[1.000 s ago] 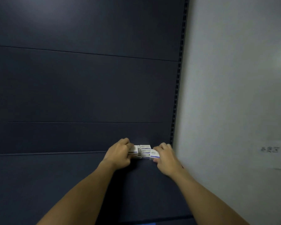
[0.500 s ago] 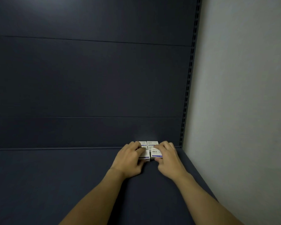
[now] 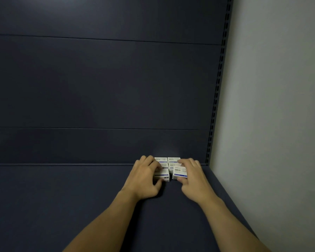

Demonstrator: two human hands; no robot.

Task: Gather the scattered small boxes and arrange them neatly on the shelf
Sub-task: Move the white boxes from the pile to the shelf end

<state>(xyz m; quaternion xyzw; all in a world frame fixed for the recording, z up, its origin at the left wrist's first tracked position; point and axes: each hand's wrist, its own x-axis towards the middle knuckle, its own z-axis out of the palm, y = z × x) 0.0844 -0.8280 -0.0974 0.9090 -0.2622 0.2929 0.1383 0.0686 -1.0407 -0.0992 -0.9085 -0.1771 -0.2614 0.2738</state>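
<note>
Both hands have drawn slightly back toward the viewer. On the shelf (image 3: 80,206), near its back right corner, white boxes (image 3: 173,159) sit clustered. Left hand (image 3: 144,179) grips the left boxes; right hand (image 3: 193,180) pinches the front right box (image 3: 180,172). Best squeeze evenly, keeping edges flush.

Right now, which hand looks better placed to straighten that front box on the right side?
The right hand, probably. Its fingers and thumb already pinch the front right box, which sits slightly askew. The left hand is busy holding the left boxes.
</note>
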